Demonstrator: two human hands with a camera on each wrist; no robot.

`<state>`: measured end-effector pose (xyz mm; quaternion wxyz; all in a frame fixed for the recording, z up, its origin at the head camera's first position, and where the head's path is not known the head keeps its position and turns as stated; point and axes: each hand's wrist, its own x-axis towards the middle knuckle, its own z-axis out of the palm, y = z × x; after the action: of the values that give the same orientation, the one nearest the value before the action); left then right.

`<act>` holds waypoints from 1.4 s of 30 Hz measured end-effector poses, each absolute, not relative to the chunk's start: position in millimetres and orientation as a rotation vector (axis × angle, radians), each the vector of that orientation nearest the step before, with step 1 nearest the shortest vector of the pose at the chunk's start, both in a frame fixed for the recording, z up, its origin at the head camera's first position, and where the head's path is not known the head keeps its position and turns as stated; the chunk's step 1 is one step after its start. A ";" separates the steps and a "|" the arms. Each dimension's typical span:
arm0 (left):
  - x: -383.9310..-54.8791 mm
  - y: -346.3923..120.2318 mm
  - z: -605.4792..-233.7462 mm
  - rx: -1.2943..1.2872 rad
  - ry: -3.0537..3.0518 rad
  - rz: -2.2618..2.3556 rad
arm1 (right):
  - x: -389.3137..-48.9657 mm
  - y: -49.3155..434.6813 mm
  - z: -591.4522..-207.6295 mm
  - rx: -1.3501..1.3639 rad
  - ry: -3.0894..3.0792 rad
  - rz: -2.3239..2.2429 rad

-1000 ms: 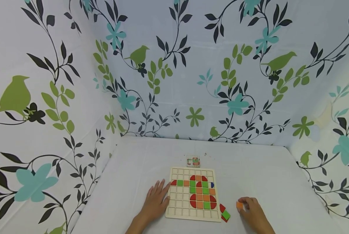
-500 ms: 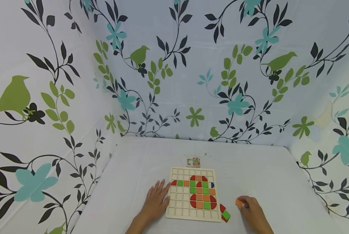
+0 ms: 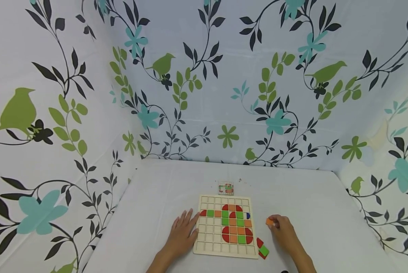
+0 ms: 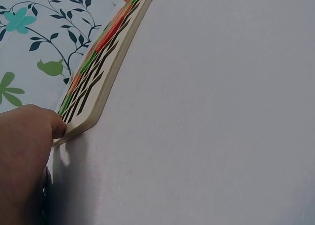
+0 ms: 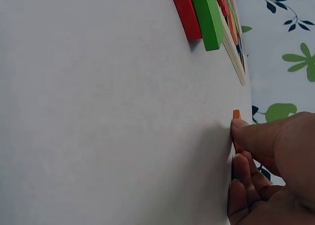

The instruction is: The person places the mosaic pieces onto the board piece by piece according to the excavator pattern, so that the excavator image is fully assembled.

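A wooden grid board lies on the white table, its cells partly filled with red, green and orange tiles and one white-and-blue tile. My left hand rests at the board's left edge with fingers spread; in the left wrist view the thumb touches the board's rim. Right of the board, my right hand pinches an orange tile between thumb and fingers, apart from the board. The right wrist view shows that orange tile edge-on, partly covered by the thumb.
Beside the board's lower right corner lie a green tile and red tiles, touching or overlapping. A small pattern card lies behind the board. Patterned cloth hangs at the back and sides. A small dark object shows at the bottom edge.
My right hand has moved forward and left with the orange tile, nearer the board's right edge. The left hand and the board have stayed in place. A dark object has appeared at the bottom edge.
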<state>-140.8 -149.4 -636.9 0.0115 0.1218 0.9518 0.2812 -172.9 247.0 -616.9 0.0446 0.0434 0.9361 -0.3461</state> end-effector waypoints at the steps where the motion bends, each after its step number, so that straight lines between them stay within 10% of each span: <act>1: -140.7 -149.5 -637.1 0.380 2.970 0.873 | -175.2 245.4 -617.1 0.130 2.861 -1.057; 42: -141.7 -152.6 -641.1 0.428 2.993 0.827 | -179.1 47.8 -599.3 -0.722 2.877 -0.973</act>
<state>-141.7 -152.6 -641.1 0.0037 0.1366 0.9549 0.2637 -179.1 47.8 -599.3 0.0098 -0.2314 0.9215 -0.3117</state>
